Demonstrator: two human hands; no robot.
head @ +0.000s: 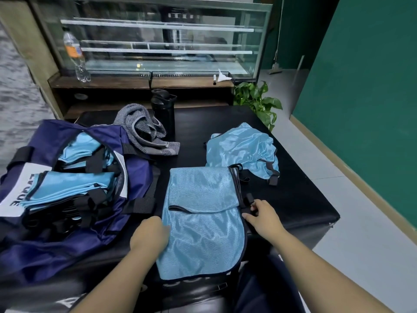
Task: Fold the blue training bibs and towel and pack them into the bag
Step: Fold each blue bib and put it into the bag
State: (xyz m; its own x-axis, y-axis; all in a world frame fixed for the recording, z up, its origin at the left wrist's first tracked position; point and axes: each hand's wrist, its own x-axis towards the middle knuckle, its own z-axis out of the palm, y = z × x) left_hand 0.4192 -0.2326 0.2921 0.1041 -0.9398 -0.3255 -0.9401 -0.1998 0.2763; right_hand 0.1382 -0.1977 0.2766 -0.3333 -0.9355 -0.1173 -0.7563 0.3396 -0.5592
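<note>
A light blue bib [203, 213] lies flat on the black table [300, 199] in front of me, its top part folded down. My left hand [150, 233] grips the bib's left edge. My right hand [262, 214] pinches the bib's black side strap at its right edge. A second blue bib [243, 147] lies crumpled at the back right. The navy bag [67, 222] sits open on the left with folded blue bibs [74, 184] inside. A grey striped towel [144, 129] lies bunched behind the bag.
A black drinking bottle [163, 109] stands behind the towel. Beyond the table stand a glass display case with a clear plastic bottle [75, 57], and a green plant [259, 100] at the table's far right corner. The table's right edge drops to a grey floor.
</note>
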